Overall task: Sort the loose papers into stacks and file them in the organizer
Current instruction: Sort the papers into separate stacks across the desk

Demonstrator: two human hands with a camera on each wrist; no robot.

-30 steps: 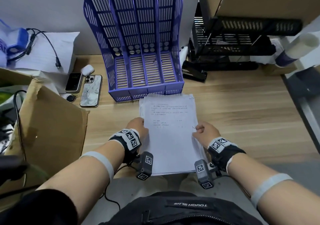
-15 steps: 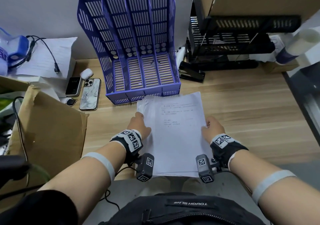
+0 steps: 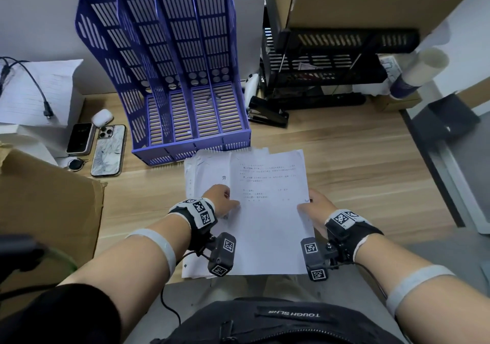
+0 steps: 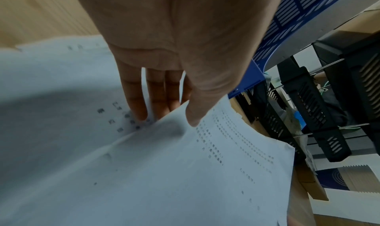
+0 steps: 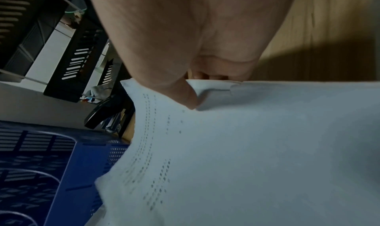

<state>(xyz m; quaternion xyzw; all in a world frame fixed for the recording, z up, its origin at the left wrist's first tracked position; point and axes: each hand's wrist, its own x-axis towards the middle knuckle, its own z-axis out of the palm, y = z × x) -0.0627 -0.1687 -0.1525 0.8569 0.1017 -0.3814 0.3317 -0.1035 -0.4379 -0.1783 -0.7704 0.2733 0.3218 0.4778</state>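
matt paper sheets, slotted plastic organizer

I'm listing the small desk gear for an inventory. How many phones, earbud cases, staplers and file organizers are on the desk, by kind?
Smartphones lying flat: 2, black-screened, marble-patterned case
White earbud case: 1
Black stapler: 1
File organizers: 2, blue slotted plastic, black mesh
Total: 6

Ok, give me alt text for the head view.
Two hands, left and right, hold a printed sheet above a paper stack on a wooden desk. Behind stands an empty blue organizer, with two phones to its left.
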